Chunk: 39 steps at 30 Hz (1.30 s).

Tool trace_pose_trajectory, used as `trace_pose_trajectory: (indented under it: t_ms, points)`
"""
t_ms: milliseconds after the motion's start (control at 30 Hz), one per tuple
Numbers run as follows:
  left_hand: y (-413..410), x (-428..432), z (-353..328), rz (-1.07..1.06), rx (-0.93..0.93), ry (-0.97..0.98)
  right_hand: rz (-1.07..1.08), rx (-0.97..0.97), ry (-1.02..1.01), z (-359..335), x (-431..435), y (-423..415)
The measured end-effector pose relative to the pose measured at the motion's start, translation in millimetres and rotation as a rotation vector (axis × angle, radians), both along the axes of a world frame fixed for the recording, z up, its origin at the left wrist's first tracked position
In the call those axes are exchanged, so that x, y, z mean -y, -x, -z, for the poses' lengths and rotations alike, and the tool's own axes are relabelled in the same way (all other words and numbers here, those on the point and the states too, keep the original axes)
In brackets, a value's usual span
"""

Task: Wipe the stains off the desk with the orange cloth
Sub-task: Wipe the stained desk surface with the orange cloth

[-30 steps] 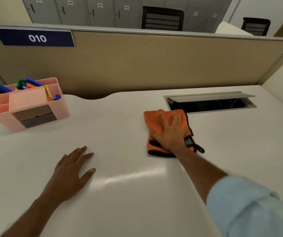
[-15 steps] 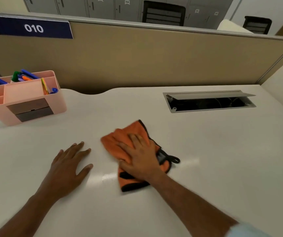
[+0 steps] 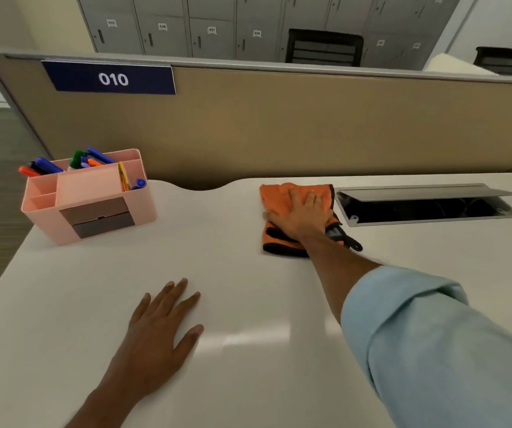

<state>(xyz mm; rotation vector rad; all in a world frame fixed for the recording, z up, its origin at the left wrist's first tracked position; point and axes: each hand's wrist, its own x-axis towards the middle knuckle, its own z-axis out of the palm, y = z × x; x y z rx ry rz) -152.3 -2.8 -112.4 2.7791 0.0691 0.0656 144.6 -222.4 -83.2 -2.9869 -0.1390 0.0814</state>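
The orange cloth (image 3: pixel 279 197), edged in black, lies flat on the white desk (image 3: pixel 233 273) near its far edge, just left of the cable hatch. My right hand (image 3: pixel 302 216) presses down on it with the fingers spread, the arm stretched out in a light blue sleeve. My left hand (image 3: pixel 158 332) rests palm down on the desk near the front, fingers apart, holding nothing. No stain shows on the desk surface.
A pink desk organiser (image 3: pixel 90 199) with pens and markers stands at the far left. An open grey cable hatch (image 3: pixel 427 205) sits at the far right. A tan partition (image 3: pixel 310 125) with a "010" sign closes off the back.
My right hand has slid the cloth from the middle of the desk away and to the right, up to the far edge beside the hatch. My left hand has stayed flat.
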Motion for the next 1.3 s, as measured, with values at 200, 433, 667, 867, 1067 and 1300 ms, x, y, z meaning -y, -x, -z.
trace_pose_trajectory:
  t_ms: [200,433,667,867,1067,1300]
  points:
    - [-0.1,2.7,0.5,-0.003,0.002,-0.014,-0.340,0.009,0.003,-2.4,-83.4,25.1]
    - [0.2,1.1,-2.4,0.009,-0.031,-0.037,-0.771,0.111,-0.050,9.3,-51.0,124.0]
    - [1.8,1.9,-7.8,-0.003,-0.036,-0.004,-0.399,0.121,-0.016,8.6,60.9,102.0]
    - [2.2,2.9,-8.9,0.009,-0.022,0.007,-0.242,-0.044,0.028,3.1,-6.2,37.4]
    - [-0.9,1.4,-43.7,-0.127,0.116,0.088,-0.632,-0.058,0.007,0.2,-120.9,150.5]
    - [7.4,5.1,-69.0,-0.212,0.187,0.081,-0.740,0.005,-0.078,7.9,-82.0,182.0]
